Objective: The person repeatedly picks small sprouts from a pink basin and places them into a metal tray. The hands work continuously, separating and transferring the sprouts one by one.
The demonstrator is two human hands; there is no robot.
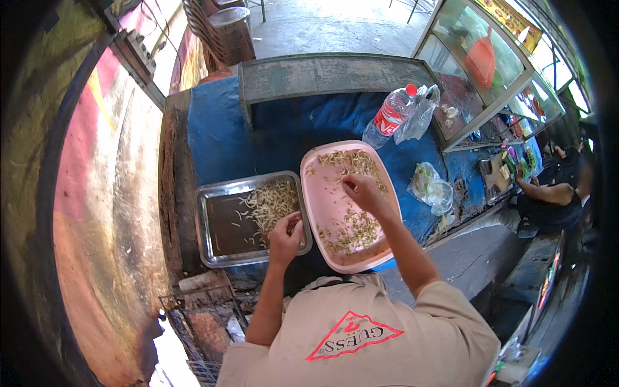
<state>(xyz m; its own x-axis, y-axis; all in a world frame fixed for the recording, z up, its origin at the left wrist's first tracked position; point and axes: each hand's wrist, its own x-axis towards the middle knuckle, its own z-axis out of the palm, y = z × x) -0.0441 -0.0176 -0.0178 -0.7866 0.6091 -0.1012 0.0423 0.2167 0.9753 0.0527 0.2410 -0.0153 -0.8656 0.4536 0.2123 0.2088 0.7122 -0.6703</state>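
Observation:
My left hand [286,237] is over the right edge of a rectangular metal tray [227,261], fingers curled close to a heap of bean sprouts [274,205]; whether it pinches any is too small to tell. My right hand [360,190] hangs over a pink plastic basin [325,179], thumb and fingertips close together; what may be between them cannot be made out. The basin stands right of the tray, close against it. Bean sprouts [358,162] lie along its far side, and greenish sprout bits [357,231] are spread over its near part.
A plastic bottle with a red cap [387,121] and a clear bag [420,116] stand behind the basin. Another knotted bag [432,188] lies to the right. A raised wooden shelf [333,72] spans the back, beside a glass display case [483,72]. Another person [551,198] works at far right.

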